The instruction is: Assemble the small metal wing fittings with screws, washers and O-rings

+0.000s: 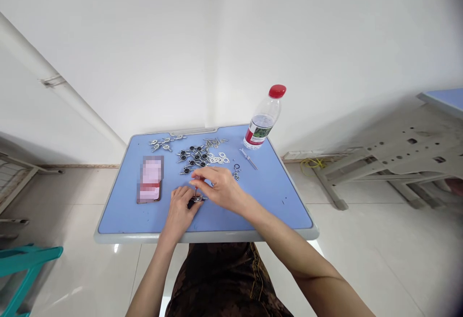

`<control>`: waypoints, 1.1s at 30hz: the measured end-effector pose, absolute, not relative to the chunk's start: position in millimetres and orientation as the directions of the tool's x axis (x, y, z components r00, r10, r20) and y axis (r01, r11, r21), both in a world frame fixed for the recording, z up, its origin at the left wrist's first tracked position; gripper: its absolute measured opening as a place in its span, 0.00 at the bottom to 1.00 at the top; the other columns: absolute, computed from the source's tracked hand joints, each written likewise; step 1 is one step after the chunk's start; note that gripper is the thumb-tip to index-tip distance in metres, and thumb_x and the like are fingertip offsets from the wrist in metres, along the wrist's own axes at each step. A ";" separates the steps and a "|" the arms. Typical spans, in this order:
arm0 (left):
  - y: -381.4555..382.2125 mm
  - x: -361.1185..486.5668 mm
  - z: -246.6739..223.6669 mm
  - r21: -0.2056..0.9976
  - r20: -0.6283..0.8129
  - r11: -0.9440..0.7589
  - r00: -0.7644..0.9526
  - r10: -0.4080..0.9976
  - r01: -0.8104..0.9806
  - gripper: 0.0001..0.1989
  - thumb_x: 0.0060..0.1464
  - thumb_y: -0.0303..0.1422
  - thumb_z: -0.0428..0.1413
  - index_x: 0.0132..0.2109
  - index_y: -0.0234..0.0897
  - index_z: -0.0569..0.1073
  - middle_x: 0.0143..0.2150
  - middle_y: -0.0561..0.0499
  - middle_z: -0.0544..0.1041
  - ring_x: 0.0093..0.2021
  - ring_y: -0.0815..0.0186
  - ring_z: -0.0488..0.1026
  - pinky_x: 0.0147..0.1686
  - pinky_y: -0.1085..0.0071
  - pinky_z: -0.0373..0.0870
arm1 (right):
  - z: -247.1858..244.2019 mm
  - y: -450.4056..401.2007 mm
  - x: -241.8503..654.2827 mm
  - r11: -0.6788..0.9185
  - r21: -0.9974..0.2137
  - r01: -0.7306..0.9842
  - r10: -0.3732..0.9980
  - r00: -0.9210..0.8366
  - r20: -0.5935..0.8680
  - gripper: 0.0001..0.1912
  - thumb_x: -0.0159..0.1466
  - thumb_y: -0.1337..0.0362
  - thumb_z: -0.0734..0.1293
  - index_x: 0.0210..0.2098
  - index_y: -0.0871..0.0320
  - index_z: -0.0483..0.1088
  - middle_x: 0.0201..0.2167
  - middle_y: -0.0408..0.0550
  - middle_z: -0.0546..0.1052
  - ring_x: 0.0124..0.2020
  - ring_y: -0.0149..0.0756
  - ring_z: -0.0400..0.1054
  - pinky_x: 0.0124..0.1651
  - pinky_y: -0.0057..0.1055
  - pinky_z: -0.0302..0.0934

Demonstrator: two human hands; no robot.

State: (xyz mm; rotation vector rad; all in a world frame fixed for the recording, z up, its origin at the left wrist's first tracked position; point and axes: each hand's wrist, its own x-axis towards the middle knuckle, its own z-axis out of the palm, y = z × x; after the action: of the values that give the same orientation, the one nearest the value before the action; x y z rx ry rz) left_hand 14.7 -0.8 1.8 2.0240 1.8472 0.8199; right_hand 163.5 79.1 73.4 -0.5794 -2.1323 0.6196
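Observation:
Near the front of the blue table, my left hand (180, 210) pinches a small metal part (197, 199) against the tabletop. My right hand (216, 186) grips a small red screwdriver (196, 189), held upright with its tip down at that part. Behind my hands lie several metal parts with black round centres (197, 157). Flat metal plates (219, 158) are to their right, with a black ring (237, 166) and tiny loose pieces (236, 175) further right.
A phone (150, 182) lies on the left of the table (123, 211). More metal parts (165, 141) sit at the back left. A red-capped bottle (258, 126) stands at the back right, near a syringe-like tool (248, 158). A green stool (29, 259) is at lower left.

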 end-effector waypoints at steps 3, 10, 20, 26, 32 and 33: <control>-1.1 14.8 3.2 0.560 0.223 -0.162 0.040 0.974 0.813 0.04 0.58 0.34 0.56 0.37 0.40 0.72 0.36 0.52 0.75 0.39 0.60 0.70 0.43 0.61 0.61 | 78.4 88.9 175.1 0.751 -0.635 0.180 0.621 -0.521 0.586 0.06 0.67 0.66 0.62 0.33 0.58 0.68 0.24 0.42 0.74 0.25 0.28 0.66 0.32 0.25 0.59; -1.7 14.3 2.2 0.548 0.241 -0.174 0.044 0.970 0.818 0.03 0.57 0.34 0.56 0.38 0.40 0.72 0.36 0.51 0.76 0.39 0.60 0.70 0.42 0.62 0.61 | 78.9 94.2 180.2 0.776 -0.610 0.158 0.567 -0.598 0.567 0.05 0.67 0.66 0.62 0.34 0.58 0.67 0.26 0.43 0.74 0.26 0.29 0.67 0.33 0.26 0.60; -1.5 15.7 3.8 0.548 0.247 -0.176 0.043 0.968 0.818 0.03 0.57 0.33 0.57 0.37 0.40 0.72 0.36 0.52 0.75 0.38 0.61 0.70 0.42 0.62 0.61 | 78.5 94.4 182.0 0.786 -0.600 0.150 0.551 -0.610 0.570 0.06 0.68 0.66 0.61 0.35 0.58 0.67 0.26 0.44 0.75 0.27 0.29 0.66 0.32 0.26 0.60; -1.5 15.5 3.3 0.541 0.243 -0.172 0.043 0.969 0.823 0.03 0.57 0.34 0.57 0.38 0.40 0.72 0.36 0.52 0.75 0.39 0.61 0.70 0.42 0.62 0.61 | 77.7 94.7 181.8 0.802 -0.579 0.149 0.527 -0.633 0.567 0.05 0.67 0.66 0.62 0.34 0.58 0.68 0.26 0.44 0.75 0.27 0.30 0.67 0.32 0.26 0.60; -1.7 15.1 2.5 0.531 0.254 -0.180 0.047 0.966 0.828 0.02 0.57 0.33 0.57 0.37 0.40 0.72 0.36 0.52 0.76 0.39 0.61 0.70 0.42 0.62 0.61 | 71.7 93.0 177.3 0.859 -0.477 0.188 0.473 -0.648 0.596 0.08 0.69 0.66 0.60 0.43 0.58 0.70 0.31 0.46 0.77 0.29 0.30 0.69 0.33 0.27 0.62; -1.8 15.2 2.5 0.530 0.255 -0.179 0.046 0.966 0.829 0.02 0.57 0.33 0.57 0.37 0.40 0.72 0.36 0.52 0.76 0.39 0.61 0.70 0.42 0.62 0.61 | 71.0 92.4 176.5 0.871 -0.453 0.190 0.455 -0.660 0.597 0.09 0.69 0.66 0.59 0.45 0.58 0.70 0.32 0.47 0.77 0.29 0.31 0.69 0.33 0.27 0.63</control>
State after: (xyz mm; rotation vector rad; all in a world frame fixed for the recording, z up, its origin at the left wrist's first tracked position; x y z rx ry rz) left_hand 15.2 -1.8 2.5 2.0835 1.8383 0.8319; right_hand 176.5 92.4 71.0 -0.4634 -2.2918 0.4584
